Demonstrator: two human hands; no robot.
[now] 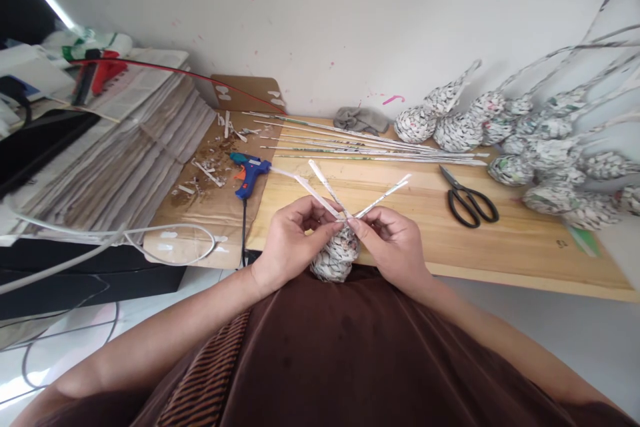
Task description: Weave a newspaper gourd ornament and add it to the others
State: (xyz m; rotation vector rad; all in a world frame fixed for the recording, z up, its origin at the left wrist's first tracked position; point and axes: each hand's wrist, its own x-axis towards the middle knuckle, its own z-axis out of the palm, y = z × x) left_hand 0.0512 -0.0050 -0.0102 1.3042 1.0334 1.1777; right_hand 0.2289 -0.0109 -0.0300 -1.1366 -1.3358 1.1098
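Observation:
A small woven gourd of rolled newspaper [333, 260] rests against the dark brown clothing at the table's front edge. Several paper strips [383, 197] stick out from its top, spreading up to the left and right. My left hand [295, 237] is closed on the gourd's neck and the strips at its left side. From the right, my right hand [393, 243] pinches the base of the strips, thumb and fingers pressed together. The fingertips of both hands nearly meet at the neck.
Black scissors [470, 203] and long paper rods [370, 140] lie on the wooden table [520, 247]. Finished gourds [535, 153] crowd the right. A blue glue gun [250, 175] with its cord, paper scraps [207, 170] and a newspaper stack [155, 127] are at the left.

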